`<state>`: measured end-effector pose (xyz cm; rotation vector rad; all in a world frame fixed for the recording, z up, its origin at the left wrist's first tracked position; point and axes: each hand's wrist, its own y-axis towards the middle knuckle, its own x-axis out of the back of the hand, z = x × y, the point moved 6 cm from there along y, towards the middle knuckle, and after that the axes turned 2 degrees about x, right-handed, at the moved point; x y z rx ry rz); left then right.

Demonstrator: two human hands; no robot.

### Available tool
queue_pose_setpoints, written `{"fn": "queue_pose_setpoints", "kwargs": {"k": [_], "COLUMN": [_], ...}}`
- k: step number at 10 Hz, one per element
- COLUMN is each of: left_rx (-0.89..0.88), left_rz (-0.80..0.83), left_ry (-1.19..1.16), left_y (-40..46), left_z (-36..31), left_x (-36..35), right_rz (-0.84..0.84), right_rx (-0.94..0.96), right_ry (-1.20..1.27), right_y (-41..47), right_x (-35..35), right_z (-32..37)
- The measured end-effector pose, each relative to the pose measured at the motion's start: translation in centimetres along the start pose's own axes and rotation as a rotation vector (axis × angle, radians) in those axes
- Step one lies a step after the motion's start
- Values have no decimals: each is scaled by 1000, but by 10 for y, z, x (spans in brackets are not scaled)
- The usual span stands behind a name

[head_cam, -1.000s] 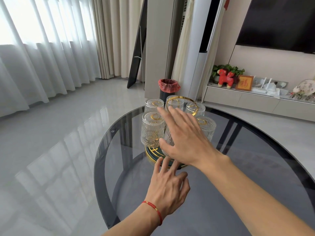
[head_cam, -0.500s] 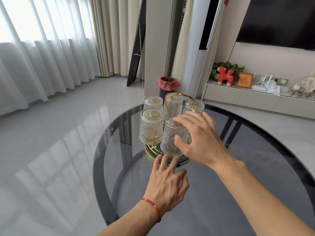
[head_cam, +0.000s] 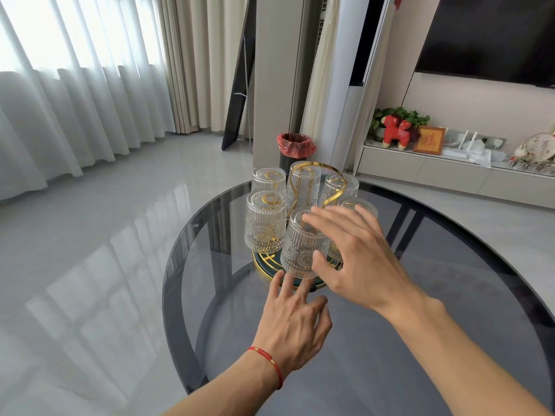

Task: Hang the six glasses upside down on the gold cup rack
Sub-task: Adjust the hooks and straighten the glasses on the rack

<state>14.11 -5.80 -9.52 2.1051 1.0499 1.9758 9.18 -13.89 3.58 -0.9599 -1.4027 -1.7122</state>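
All 6 glasses sit upside down on the gold cup rack (head_cam: 312, 171), which stands on the far half of the round glass table (head_cam: 390, 340). The nearest glass (head_cam: 300, 250) hangs at the front of the rack, just above its round base (head_cam: 264, 267).

The right hand (head_cam: 357, 262) is spread over this glass, fingers fairly straight across its upturned bottom and the thumb (head_cam: 319, 267) against its lower wall; it touches rather than grips. The left hand (head_cam: 292, 321) lies in front of the rack, its fingertips (head_cam: 277, 279) at the base rim, apparently steadying it, holding nothing.

The step in hand looks like seating this last glass. To do it well, the person should press lightly down along the peg, check the glass hangs free of the neighbour to its left, then lift the right hand straight up so no finger drags the ribbed wall. The left hand should leave the base only after the glass is still.
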Motion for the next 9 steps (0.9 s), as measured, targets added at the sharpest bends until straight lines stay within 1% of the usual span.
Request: {"fn": "queue_pose_setpoints", "kwargs": {"k": [2,4,7,8,9], "left_rx": [-3,-27,-18,-5,5], "left_rz": [-5,-55,-7,6,3], "left_ry": [13,13,6,15,-34], "left_y": [0,-2,-3,-2,-2], "left_z": [-1,-5,-5,-3,-3], "left_x": [0,4,4,4,7], "right_rz": [17,21,64,56,18], "right_rx": [2,5,8,17,30], "right_ry": [-5,14,20,43,39], "right_y": [-1,-1,-1,0,-5], "right_x": [2,2,2,2,6], "right_z": [0,0,-3,-4,-3]}}
